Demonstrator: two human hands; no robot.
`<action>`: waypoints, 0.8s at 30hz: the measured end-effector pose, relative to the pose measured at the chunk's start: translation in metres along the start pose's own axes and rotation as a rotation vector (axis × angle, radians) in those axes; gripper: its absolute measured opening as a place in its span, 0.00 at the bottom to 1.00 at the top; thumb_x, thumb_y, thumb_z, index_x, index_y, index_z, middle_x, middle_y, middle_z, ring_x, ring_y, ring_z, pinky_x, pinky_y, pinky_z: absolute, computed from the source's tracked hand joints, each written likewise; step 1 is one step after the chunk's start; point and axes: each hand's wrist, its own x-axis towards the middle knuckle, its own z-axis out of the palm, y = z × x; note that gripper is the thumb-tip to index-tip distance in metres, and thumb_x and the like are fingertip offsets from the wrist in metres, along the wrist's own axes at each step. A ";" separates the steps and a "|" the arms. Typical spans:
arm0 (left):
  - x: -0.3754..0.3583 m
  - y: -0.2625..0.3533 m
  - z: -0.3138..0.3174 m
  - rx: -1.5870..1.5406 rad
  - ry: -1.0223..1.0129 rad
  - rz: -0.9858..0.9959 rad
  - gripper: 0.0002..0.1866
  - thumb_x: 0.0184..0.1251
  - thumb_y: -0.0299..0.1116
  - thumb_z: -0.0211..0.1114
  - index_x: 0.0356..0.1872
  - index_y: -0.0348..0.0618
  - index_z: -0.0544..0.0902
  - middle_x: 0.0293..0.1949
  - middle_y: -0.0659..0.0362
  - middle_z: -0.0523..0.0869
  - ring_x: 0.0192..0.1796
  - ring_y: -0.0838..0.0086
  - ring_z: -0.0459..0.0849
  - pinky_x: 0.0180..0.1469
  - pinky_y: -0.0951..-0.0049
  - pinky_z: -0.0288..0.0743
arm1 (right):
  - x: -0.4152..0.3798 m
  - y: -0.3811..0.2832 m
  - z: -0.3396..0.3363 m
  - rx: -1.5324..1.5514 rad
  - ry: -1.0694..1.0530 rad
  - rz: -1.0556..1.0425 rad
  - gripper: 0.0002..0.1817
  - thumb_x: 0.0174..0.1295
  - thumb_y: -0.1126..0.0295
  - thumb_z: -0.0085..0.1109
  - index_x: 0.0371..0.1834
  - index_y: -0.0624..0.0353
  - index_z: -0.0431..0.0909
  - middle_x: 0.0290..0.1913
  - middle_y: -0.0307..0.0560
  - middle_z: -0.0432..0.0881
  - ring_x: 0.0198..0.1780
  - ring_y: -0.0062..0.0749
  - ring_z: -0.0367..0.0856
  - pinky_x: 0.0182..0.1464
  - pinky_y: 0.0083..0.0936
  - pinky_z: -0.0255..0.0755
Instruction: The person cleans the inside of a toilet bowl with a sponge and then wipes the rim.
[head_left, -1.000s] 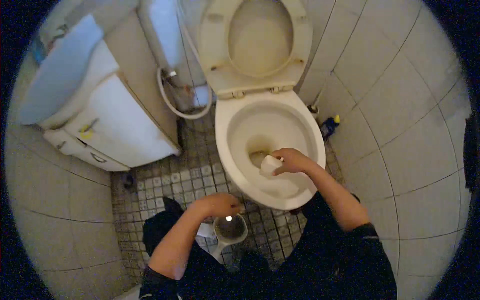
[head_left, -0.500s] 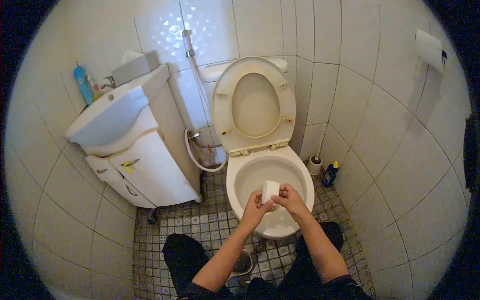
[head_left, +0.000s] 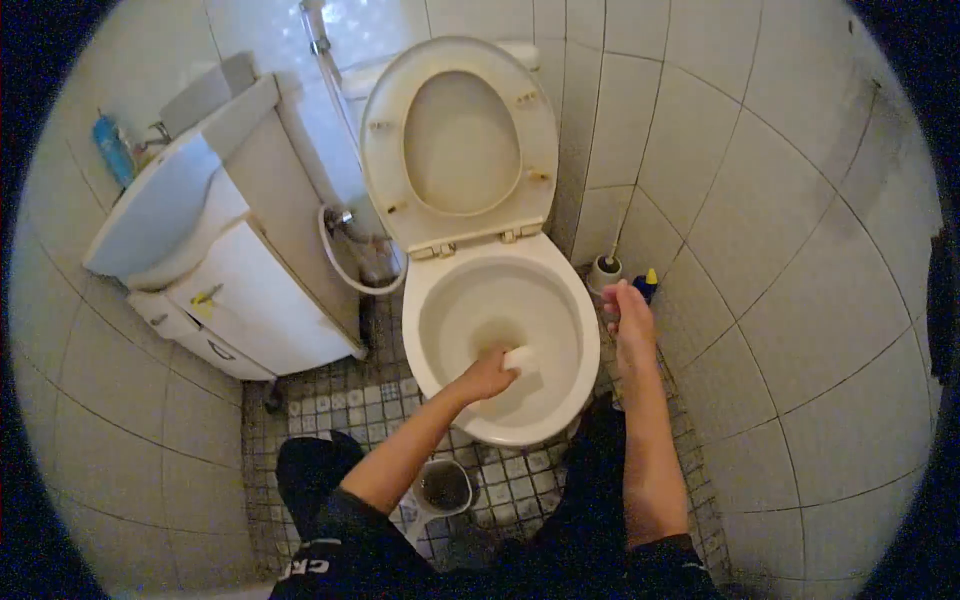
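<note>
"Pale tiles (head_left: 800,350) are covering the walls, dark joints crossing them. What's standing at left?"

"Beside a blue bottle (head_left: 113,152), a smooth basin (head_left: 150,230) is curving over a flat-doored white cabinet (head_left: 270,300). Further right, a pale hose (head_left: 338,268) is looping, and a round dipper (head_left: 445,487) is resting on small square floor tiles (head_left: 365,410)."

"And the toilet?"

"Its raised oval seat (head_left: 385,130) is showing yellowish marks; the glossy bowl (head_left: 450,300) is opening below."

"Is anything hiding?"

"Fingers of the left hand (head_left: 485,377) are covering one end of a white piece (head_left: 519,357). The right hand (head_left: 632,325) is blocking the lower parts of a brush holder (head_left: 604,270) and a yellow-capped dark bottle (head_left: 647,288)."

"How is the piece looking?"

"Whitish, its outline blending into the bowl. It's staying within the rim, the left grip closing around it. The right grip is hanging open and empty, fingers loosely bending."
</note>
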 end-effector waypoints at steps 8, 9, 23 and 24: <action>0.101 -0.052 0.081 0.129 -0.019 -0.031 0.29 0.51 0.44 0.56 0.46 0.27 0.66 0.45 0.38 0.72 0.49 0.49 0.71 0.51 0.58 0.65 | 0.021 0.015 0.009 -0.173 -0.077 -0.036 0.11 0.57 0.62 0.49 0.31 0.59 0.73 0.31 0.37 0.75 0.34 0.22 0.70 0.41 0.18 0.64; 0.108 -0.056 0.085 0.146 -0.063 -0.016 0.30 0.51 0.44 0.56 0.46 0.25 0.64 0.44 0.37 0.71 0.50 0.49 0.70 0.50 0.57 0.65 | 0.023 0.016 0.010 -0.232 -0.088 -0.034 0.10 0.57 0.64 0.49 0.31 0.59 0.73 0.31 0.37 0.75 0.34 0.21 0.70 0.41 0.18 0.64; 0.152 -0.076 0.134 0.150 0.023 -0.225 0.28 0.53 0.44 0.57 0.43 0.25 0.64 0.44 0.39 0.71 0.47 0.51 0.72 0.46 0.58 0.69 | 0.025 0.013 0.022 -0.313 -0.190 0.022 0.10 0.57 0.61 0.49 0.32 0.57 0.73 0.31 0.34 0.75 0.34 0.18 0.69 0.37 0.16 0.62; 0.161 -0.092 0.146 0.171 0.122 -0.188 0.29 0.53 0.45 0.58 0.44 0.26 0.64 0.44 0.39 0.71 0.47 0.51 0.72 0.46 0.59 0.69 | 0.024 0.013 0.022 -0.299 -0.194 0.030 0.10 0.57 0.61 0.50 0.33 0.56 0.73 0.31 0.34 0.75 0.34 0.18 0.69 0.36 0.16 0.62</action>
